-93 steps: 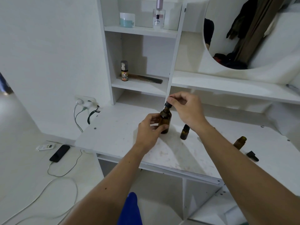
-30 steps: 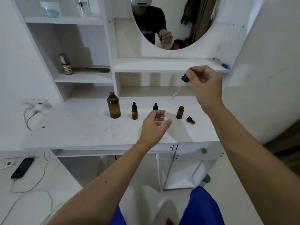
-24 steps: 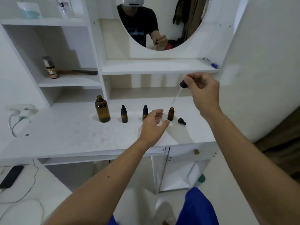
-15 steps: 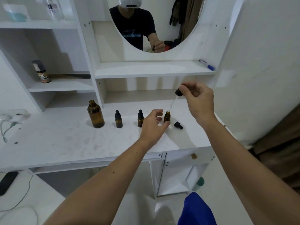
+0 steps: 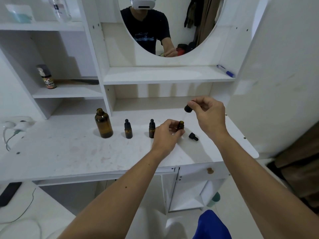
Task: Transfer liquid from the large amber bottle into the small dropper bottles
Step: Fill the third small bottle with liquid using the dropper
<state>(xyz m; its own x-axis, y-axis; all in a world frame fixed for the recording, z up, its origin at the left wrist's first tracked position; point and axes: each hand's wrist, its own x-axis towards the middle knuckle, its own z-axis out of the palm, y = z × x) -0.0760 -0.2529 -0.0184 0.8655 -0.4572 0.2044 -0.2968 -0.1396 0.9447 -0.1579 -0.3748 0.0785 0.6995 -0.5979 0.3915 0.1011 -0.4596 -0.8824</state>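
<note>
The large amber bottle [image 5: 104, 123] stands uncapped on the white vanity top [image 5: 69, 149]. To its right stand two small capped dropper bottles [image 5: 128, 129] [image 5: 151, 128]. A third small bottle [image 5: 180, 126] is open, and my left hand [image 5: 166, 135] holds it between fingers and thumb. My right hand [image 5: 208, 116] pinches the black bulb of a dropper [image 5: 188, 108] just above it, the glass tube pointing down at the bottle's mouth. A loose black dropper cap [image 5: 193, 136] lies on the top to the right.
A mirror [image 5: 172, 23] hangs above a shelf holding a blue pen [image 5: 225, 71]. Left cubbies hold a small labelled bottle [image 5: 47, 77] and a comb. A power strip [image 5: 16, 124] sits at the left edge. A phone [image 5: 9, 193] lies on the floor.
My left hand reached forward and took hold of the open small bottle. My right hand lowered the dropper toward its mouth. The camera view shifted right and down.
</note>
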